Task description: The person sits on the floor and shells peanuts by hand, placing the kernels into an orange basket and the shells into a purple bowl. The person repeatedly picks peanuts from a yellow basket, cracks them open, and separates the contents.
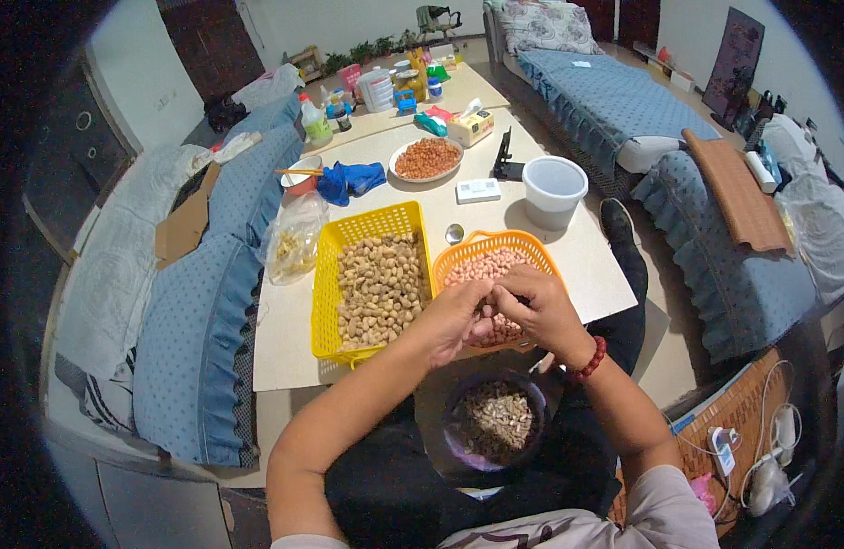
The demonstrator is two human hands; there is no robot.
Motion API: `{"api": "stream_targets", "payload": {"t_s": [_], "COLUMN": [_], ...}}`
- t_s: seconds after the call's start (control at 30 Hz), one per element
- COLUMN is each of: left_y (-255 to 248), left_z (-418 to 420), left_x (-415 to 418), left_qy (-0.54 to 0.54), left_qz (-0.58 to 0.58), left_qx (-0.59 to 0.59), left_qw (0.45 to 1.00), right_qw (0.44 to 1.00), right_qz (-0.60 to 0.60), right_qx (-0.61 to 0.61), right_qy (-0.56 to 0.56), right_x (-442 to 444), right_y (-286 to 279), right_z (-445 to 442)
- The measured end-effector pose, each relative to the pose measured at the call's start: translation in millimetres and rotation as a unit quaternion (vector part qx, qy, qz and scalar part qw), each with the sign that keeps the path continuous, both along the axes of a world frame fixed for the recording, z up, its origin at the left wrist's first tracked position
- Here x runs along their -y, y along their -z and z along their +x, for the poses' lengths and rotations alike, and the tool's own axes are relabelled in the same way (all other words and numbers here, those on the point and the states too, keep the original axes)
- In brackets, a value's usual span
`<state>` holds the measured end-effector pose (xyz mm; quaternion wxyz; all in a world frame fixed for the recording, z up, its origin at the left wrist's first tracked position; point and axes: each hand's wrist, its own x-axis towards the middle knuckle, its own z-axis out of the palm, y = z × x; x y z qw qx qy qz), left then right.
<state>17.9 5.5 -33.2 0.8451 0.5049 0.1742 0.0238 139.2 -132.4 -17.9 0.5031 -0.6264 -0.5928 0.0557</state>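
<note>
My left hand (463, 322) and my right hand (540, 305) meet at the fingertips above an orange plastic basket (555, 255) of shelled pink peanuts (490, 263). The fingers are curled inward, and whatever lies between them is hidden. A red bead bracelet (590, 359) circles my right wrist. Left of the hands is a yellow slotted basket (323, 288) holding unshelled peanuts (380, 288). Below the hands, between my legs, a dark round container (456, 439) holds broken peanut shells (498, 416).
On the table (284, 364) are a metal spoon (454, 234), a white tub (555, 192), a phone stand (508, 161), a plate of reddish nuts (428, 159), a blue cloth (352, 181) and a plastic bag (291, 240). A power strip (724, 454) with cords lies at the right.
</note>
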Motion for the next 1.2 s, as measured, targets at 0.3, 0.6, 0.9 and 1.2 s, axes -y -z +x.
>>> {"api": "stream_targets", "payload": {"t_s": [0.3, 0.6, 0.9, 1.2], "left_y": [-4, -7, 4, 13], "left_z": [1, 1, 12, 13], "left_x": [7, 10, 11, 5], "left_qy": [-0.016, -0.009, -0.087, -0.079], "left_qz": [-0.053, -0.023, 0.042, 0.076], "left_qx": [0.051, 0.065, 0.067, 0.04], "left_qw": [0.997, 0.998, 0.993, 0.993], "right_qw": [0.999, 0.991, 0.982, 0.987], "right_qz": [0.021, 0.039, 0.098, 0.089], "right_qx": [-0.035, 0.094, 0.088, 0.02], "right_qy": [0.03, 0.089, 0.136, 0.135], "right_x": [3, 2, -21, -30], "right_y": [-12, -12, 13, 22], "right_z": [0, -3, -9, -7]}}
